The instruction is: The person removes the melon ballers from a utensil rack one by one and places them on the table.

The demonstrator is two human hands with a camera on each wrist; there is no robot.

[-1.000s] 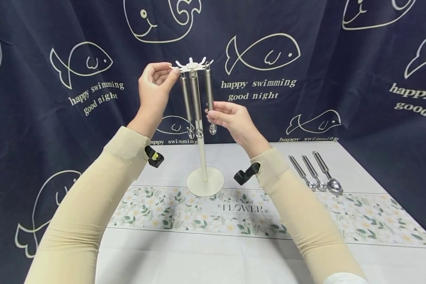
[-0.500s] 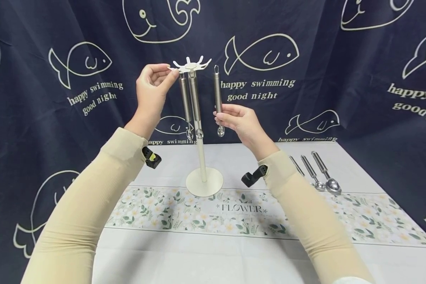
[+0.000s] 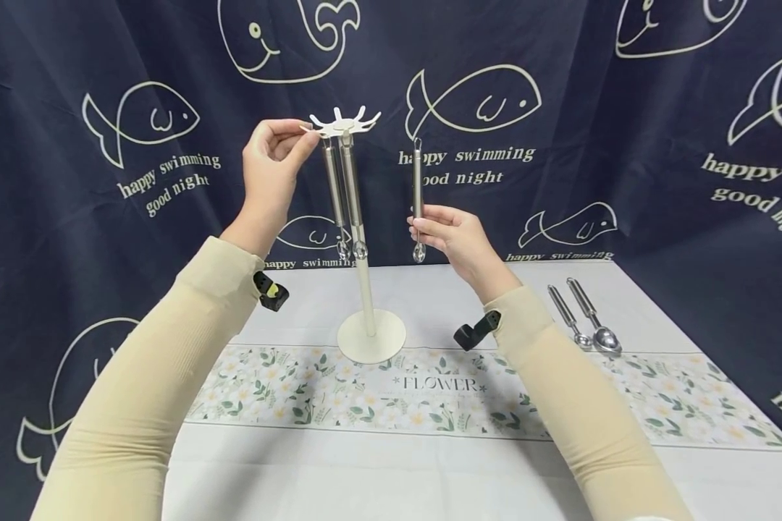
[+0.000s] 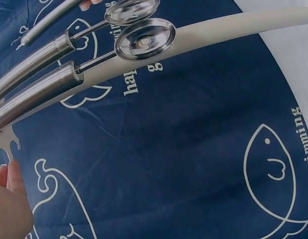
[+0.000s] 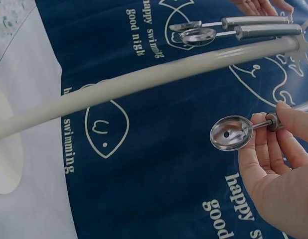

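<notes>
A white stand (image 3: 366,289) with a ring of hooks (image 3: 344,127) on top rises from a round base. My left hand (image 3: 270,163) pinches one of the hooks at its left side. Two steel melon ballers (image 3: 352,184) hang from the hooks, bowls down. To the right of the stand and apart from it, my right hand (image 3: 459,239) holds another melon baller (image 3: 418,177) upright by its lower handle, between thumb and fingers. In the right wrist view a small hole shows in its bowl (image 5: 231,133). Its wire loop is off the hooks.
On the white table (image 3: 443,463), a small scoop (image 3: 568,315) and a larger scoop (image 3: 604,338) lie at the right, beside my right sleeve. A flowered strip (image 3: 280,387) crosses the table. Behind hangs a dark blue curtain (image 3: 358,43) with fish drawings.
My right hand has lifted the melon baller off its hook and carried it right and slightly down. My left hand has stayed on the stand. One table scoop is now hidden by the right arm.
</notes>
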